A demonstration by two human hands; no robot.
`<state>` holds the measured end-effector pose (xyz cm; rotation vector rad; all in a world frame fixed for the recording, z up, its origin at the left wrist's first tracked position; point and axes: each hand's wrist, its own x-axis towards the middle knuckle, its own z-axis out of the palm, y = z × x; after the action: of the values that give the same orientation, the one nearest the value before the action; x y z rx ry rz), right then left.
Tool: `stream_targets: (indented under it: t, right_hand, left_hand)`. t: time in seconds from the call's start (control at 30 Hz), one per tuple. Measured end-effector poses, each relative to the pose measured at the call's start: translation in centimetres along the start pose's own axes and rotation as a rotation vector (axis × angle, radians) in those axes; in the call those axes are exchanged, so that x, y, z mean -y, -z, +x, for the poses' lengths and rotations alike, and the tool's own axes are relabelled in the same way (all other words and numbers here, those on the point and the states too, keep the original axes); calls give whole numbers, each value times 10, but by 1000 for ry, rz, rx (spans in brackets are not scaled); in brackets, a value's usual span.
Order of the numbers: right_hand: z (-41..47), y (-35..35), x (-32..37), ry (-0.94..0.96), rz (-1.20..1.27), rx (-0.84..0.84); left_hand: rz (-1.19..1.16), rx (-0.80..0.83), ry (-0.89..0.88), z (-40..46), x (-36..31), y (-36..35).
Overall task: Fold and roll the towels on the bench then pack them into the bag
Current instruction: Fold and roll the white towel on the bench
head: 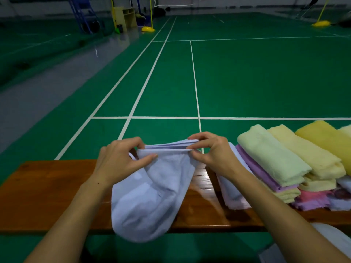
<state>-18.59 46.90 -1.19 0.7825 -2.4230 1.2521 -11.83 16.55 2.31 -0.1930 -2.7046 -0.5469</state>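
Observation:
A pale blue towel (152, 194) hangs over the wooden bench (47, 190), folded into several layers along its top edge. My left hand (121, 160) pinches the left end of that edge. My right hand (210, 150) pinches the right end, thumb and fingers curled on the cloth. The towel's lower part droops past the bench's near edge. To the right lies a pile of towels (284, 168): pale green, yellow, purple, pink and white ones, some folded. No bag is clearly in view.
Beyond the bench spreads a green court floor (247, 78) with white lines. Yellow net posts (148, 28) and a wooden cabinet (126, 16) stand far back. A white object (330, 238) shows at the lower right, below the bench.

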Motion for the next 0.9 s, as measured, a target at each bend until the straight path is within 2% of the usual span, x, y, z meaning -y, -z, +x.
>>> stream_targets:
  t: [0.2, 0.33, 0.4, 0.5, 0.63, 0.77, 0.9]
  right_hand:
    - [22, 23, 22, 117, -170, -158]
    - [32, 39, 43, 15, -133, -210]
    - [38, 48, 54, 24, -129, -275]
    - [47, 53, 64, -74, 100, -329]
    - [39, 47, 77, -297, 527, -228]
    - [27, 61, 101, -290, 596, -202]
    - [17, 84, 126, -278, 617, -177]
  left_hand:
    - [-500, -167, 124, 23, -21, -8]
    - [-822, -276, 175, 39, -44, 4]
    - [-955, -345, 211, 47, -52, 15]
    - [-1020, -441, 190, 55, -63, 27]
    - [-1101, -318, 159, 53, -79, 29]
    - [-1050, -202, 109, 42, -87, 48]
    - [-1016, -170, 56, 26, -95, 76]
